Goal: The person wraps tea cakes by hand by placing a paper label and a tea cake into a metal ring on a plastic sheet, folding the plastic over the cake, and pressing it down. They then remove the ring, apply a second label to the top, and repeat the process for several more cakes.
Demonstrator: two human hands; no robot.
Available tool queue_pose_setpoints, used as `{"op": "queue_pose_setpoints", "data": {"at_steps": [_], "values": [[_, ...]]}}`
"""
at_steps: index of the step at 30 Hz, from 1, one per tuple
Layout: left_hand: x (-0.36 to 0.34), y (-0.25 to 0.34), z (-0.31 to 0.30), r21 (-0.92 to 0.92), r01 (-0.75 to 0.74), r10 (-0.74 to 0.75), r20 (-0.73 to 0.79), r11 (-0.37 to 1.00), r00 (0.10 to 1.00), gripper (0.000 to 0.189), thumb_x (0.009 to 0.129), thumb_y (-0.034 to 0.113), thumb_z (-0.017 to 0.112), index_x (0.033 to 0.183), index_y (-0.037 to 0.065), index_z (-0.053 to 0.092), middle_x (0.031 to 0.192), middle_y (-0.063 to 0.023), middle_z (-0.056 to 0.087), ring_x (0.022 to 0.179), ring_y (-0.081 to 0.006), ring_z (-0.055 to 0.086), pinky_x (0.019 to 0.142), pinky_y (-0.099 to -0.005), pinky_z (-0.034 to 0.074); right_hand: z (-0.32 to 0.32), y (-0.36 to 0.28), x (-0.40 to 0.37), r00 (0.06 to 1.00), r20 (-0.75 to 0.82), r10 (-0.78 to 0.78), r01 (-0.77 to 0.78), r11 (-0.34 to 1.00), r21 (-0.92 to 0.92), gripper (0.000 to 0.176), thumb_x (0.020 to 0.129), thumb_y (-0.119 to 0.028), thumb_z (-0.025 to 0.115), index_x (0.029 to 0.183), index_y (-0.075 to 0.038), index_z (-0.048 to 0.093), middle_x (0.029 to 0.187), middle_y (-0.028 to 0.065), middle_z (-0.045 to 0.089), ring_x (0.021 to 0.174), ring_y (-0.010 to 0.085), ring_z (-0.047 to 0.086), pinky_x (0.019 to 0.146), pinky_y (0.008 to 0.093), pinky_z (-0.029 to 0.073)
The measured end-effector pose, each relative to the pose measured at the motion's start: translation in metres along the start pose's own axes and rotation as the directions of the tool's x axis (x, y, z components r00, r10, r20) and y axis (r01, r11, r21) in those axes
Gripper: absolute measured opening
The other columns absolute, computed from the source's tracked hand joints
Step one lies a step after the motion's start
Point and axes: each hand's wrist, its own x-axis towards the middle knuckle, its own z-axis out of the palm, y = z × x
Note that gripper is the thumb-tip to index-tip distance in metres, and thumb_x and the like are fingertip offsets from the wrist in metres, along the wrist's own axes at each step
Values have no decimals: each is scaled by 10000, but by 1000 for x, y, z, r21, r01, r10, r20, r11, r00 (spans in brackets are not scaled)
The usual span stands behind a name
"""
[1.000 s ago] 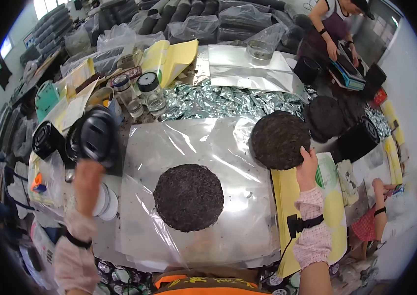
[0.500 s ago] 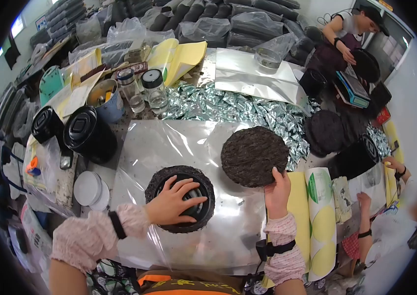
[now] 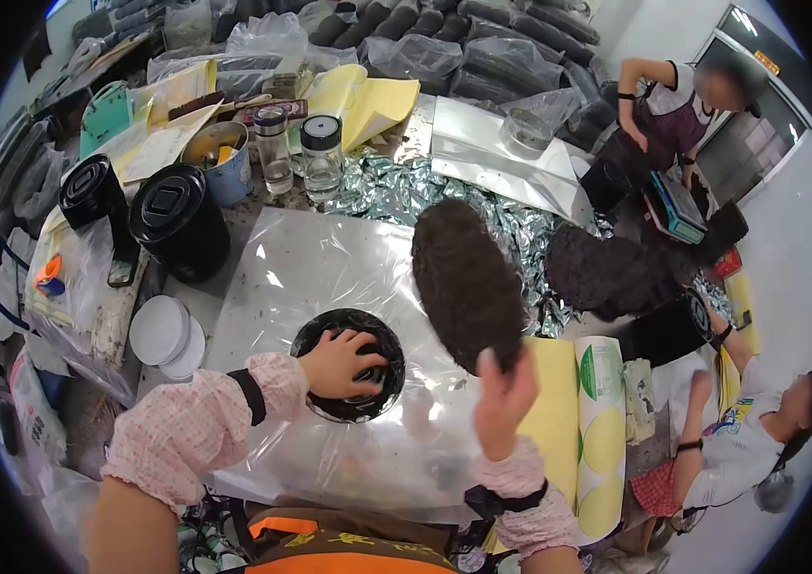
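Plastic-sheeted table (image 3: 329,258): dark rough round cake (image 3: 463,282) tilted in rt hand (image 3: 504,400).

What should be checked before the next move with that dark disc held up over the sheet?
1. Right hand has its grip on the disc: ok, it holds the lower edge.
2. Disc level: not ok, steeply tilted.
3. Left hand on the lid: ok, resting on top.
4. Bare sheet beside the lid: ok.
5. What lies under the lid: cannot tell.
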Motion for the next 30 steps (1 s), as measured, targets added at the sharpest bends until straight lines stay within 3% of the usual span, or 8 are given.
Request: {"op": "queue_pose_setpoints", "data": {"at_steps": [2, 5, 9, 13, 16, 21, 27, 30], "values": [[2, -30, -4, -461, 30, -46, -25, 887, 999, 521, 958, 338, 601, 1429, 144, 495, 1391, -172, 532, 1263, -324, 534, 1081, -496, 396, 23, 1, -15, 874, 201, -441, 468, 877, -108, 453, 868, -25, 608, 1318, 10, 568, 1278, 160, 598, 1116, 262, 628, 928, 402, 541], [-37, -33, -7, -897, -437, -486, -353, -68, 799, 376, 976, 134, 567, 1344, 61, 567, 1370, -135, 566, 1246, -254, 563, 1064, -375, 435, 60, 35, -50, 641, 509, -574, 721, 678, -143, 550, 741, -17, 633, 1291, -21, 614, 1305, 178, 593, 1150, 347, 623, 1014, 473, 503], [-54, -29, 1, -405, -27, -263, -641, 914, 721, 413, 862, -26, 610, 1269, 43, 599, 1382, -144, 530, 1274, -317, 528, 1057, -383, 439, 67, 46, -63, 668, 663, -339, 564, 811, -154, 547, 787, -108, 633, 1324, -13, 591, 1306, 203, 594, 1220, 369, 568, 1048, 488, 456], [-50, -22, 8, -447, 32, -337, -624, 894, 705, 456, 827, -31, 606, 1276, 44, 598, 1404, -145, 505, 1296, -341, 504, 1101, -402, 396, 99, 14, 3, 673, 665, -324, 581, 788, -203, 760, 861, -456, 660, 1435, 3, 466, 1499, 252, 396, 1425, 406, 336, 1162, 532, 277], [-40, -9, -3, 212, 220, -58, -582, 952, 811, 501, 843, 39, 598, 1342, 36, 557, 1449, -148, 478, 1366, -333, 443, 1170, -437, 305, 131, 40, -2, 562, 796, -224, 654, 709, -263, 970, 816, -627, 643, 1507, -10, 355, 1590, 253, 248, 1493, 433, 178, 1203, 593, 111], [-7, -15, 3, 403, -232, 317, -158, 885, 935, 744, 830, 262, 660, 1497, 61, 399, 1560, -165, 362, 1473, -334, 306, 1197, -513, 219, 134, 43, -5, 517, 852, -87, 612, 733, -296, 995, 857, -592, 604, 1548, 15, 224, 1609, 295, 136, 1502, 470, 44, 1198, 625, 58], [11, -36, 9, 165, -246, 252, -18, 955, 968, 919, 624, 278, 801, 1440, 73, 432, 1443, -181, 417, 1368, -391, 375, 1137, -582, 230, 149, 68, -2, 206, 948, 243, 474, 823, -314, 892, 870, -594, 595, 1482, 19, 380, 1503, 303, 355, 1402, 494, 275, 1159, 611, 189], [3, -25, 1, 41, -244, 247, -101, 969, 964, 979, 570, 387, 820, 1419, 71, 449, 1407, -207, 435, 1321, -405, 404, 1098, -600, 252, 154, 84, -15, 250, 966, 62, 417, 894, -165, 735, 915, -531, 538, 1397, 20, 480, 1411, 293, 451, 1320, 438, 400, 1098, 515, 312]]}}
